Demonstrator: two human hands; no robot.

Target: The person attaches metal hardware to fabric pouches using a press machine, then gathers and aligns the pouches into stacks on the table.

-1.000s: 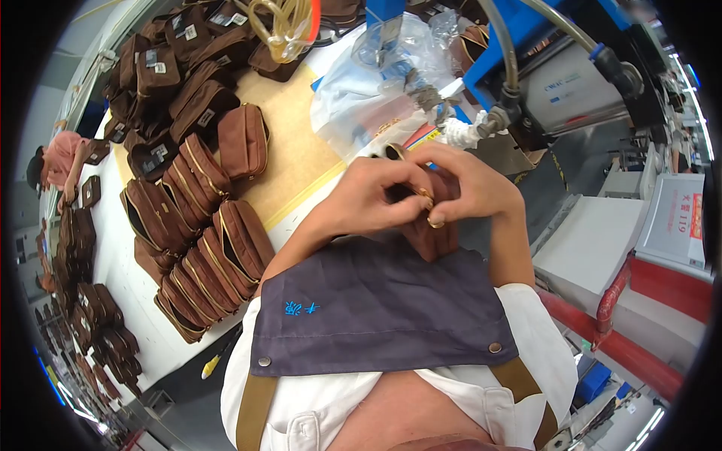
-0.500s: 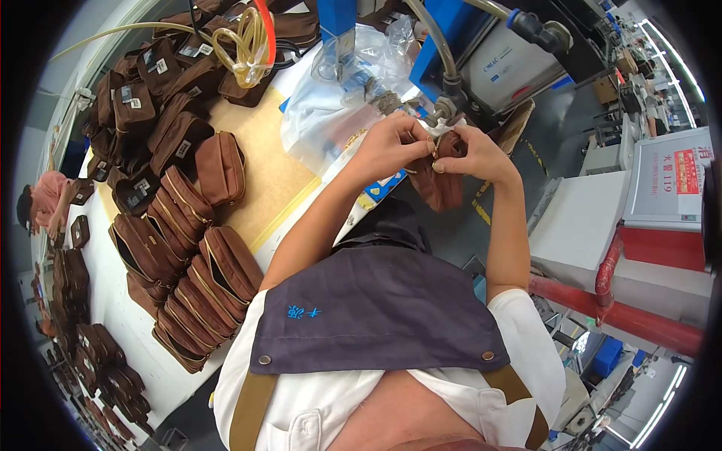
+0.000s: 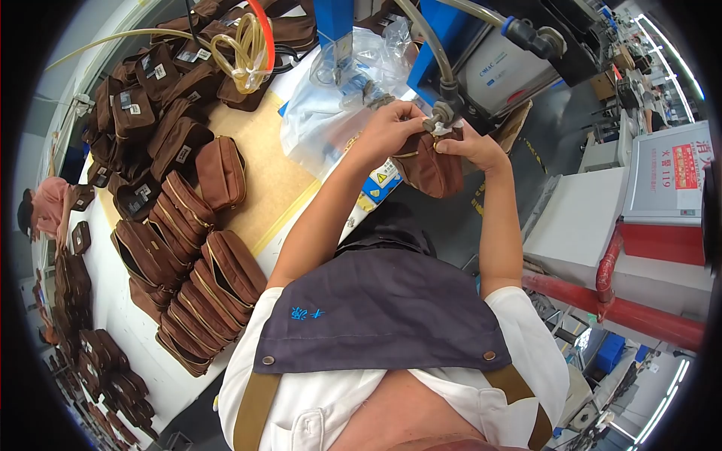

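A brown pouch point(image 3: 432, 171) was held below a blue machine frame point(image 3: 333, 21), just beside the front edge of the white table point(image 3: 129, 331). Its upper rim was gripped at one side by the left hand point(image 3: 392, 129), whose thumb and fingers were brought together, and at the other by the right hand point(image 3: 475, 150), whose thumb was pressed against the rim near a gold-coloured metal piece point(image 3: 437, 141). The fingertips were partly covered by a hose fitting point(image 3: 444, 113), so the exact contact of the left hand appeared uncertain. A metal cylinder point(image 3: 500, 79) was mounted beyond the right hand. A blue part with a yellow warning label point(image 3: 383, 177) was seen beside the pouch, and a crumpled plastic bag point(image 3: 307, 128) was spread on the table beyond the left forearm. Reddish-brown pouches point(image 3: 197, 297) with gold-coloured zips were arranged in rows, some gaping open, beside a yellowish board point(image 3: 259, 154). Dark brown pouches point(image 3: 135, 113) with white tags were heaped farther away, near a coiled clear tube point(image 3: 247, 56). At the far left, a co-worker in pink point(image 3: 50, 203) was shown.
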